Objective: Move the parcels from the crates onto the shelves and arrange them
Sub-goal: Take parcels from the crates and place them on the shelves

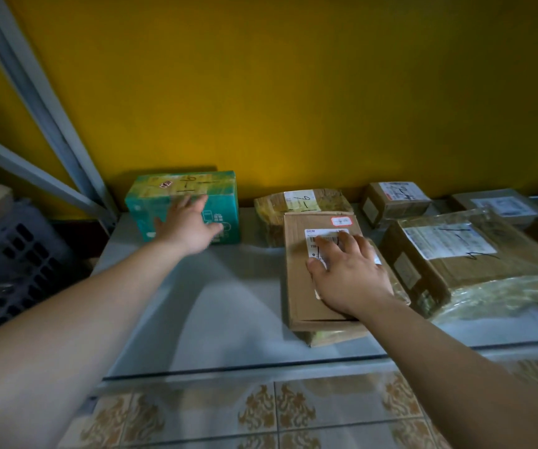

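Two bare forearms reach out over the patterned floor tiles [261, 413] to the low shelf [222, 303], well apart from each other and each on a different parcel. The left hand [189, 226] lies with straight, spread fingers against the front of the green box [225, 189] at the back of the shelf by the yellow wall [293, 92]; it grips nothing. The right hand [348, 273] presses flat, fingers splayed, on the label of the flat cardboard parcel [300, 286]. That parcel rests on a taped parcel [335, 337] whose near corner peeks out underneath, so the stack is the weak spot. A push from a flat palm alone could probably slide the top piece off its base, and both sit not far from the shelf's front lip, with the floor below. The green box risks less, though a one-handed shove off-centre would likely swing it askew rather than straight (blur hides how firmly the fingers bear on it). To the right, the large wrapped box [455, 260] stands just beside the stack, so a sideways nudge could jam against it or crumple its loose film. A dark crate [18, 254] sits at far left, its contents unclear.
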`<state>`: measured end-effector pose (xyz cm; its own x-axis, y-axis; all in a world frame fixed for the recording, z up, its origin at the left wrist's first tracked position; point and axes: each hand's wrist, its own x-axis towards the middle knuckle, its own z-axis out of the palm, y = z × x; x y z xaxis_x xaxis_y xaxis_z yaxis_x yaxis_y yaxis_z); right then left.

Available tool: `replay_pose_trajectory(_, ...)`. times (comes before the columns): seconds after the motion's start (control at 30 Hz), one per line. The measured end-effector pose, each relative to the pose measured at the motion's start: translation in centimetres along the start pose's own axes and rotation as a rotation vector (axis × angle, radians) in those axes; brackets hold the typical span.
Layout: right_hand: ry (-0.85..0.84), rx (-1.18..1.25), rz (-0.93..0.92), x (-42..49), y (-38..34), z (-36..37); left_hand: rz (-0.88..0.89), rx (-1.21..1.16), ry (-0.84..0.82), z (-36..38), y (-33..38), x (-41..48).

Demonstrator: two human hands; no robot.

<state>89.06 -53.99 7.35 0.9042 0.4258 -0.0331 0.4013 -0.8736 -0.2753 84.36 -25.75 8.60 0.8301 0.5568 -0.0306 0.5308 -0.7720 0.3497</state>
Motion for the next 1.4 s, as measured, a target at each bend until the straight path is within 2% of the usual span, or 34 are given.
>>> replay_pose_trajectory(0.17, -0.027, 0.053, -0.016, 0.1, 0.4, -1.1, 0.119, -0.338, -0.132, 2.6, 6.2, -6.2)
replay_pose_trajectory(0.4, -0.02, 0.209, 0.115, 0.2, 1.5, -2.0, -0.028, -0.796, -0.354, 4.9, 9.8, -10.2)
replay_pose_trajectory(0.53, -0.005, 0.317, 0.078, 0.2, 0.9, -2.2, -0.101, -0.894, -0.329, 4.1, 9.0, -10.1)
replay_pose_trajectory(0.7, 0.01, 0.432, -0.014, -0.2, -0.2, -0.8, -0.191, -0.952, -0.354, 1.7, 4.8, -9.4)
replay_pose_trajectory(0.77, 0.018, 0.372, -0.019, -0.4, -0.2, 0.1, -0.211, -0.938, -0.373, 0.7, 2.2, -9.1)
replay_pose_trajectory(0.9, -0.019, 0.102, -0.083, -0.7, 0.2, 1.8, -0.249, -0.881, -0.409, -0.9, -2.9, -8.5)
replay_pose_trajectory(1.13, -0.008, -0.036, -0.115, -1.0, -0.2, 3.0, -0.086, -0.438, -0.38, 0.4, -7.3, -7.3)
replay_pose_trajectory(1.27, -0.02, -0.091, -0.122, -1.1, -0.1, 2.9, -0.071, -0.227, -0.259, 1.9, -7.1, -7.2)
replay_pose_trajectory(1.33, -0.04, -0.127, -0.12, -1.0, -0.1, 2.5, -0.049, -0.044, -0.165, 2.9, -6.6, -8.0)
replay_pose_trajectory(1.4, -0.031, -0.169, -0.114, -0.6, -0.2, 2.0, -0.024, 0.111, -0.168, 4.2, -5.8, -9.2)
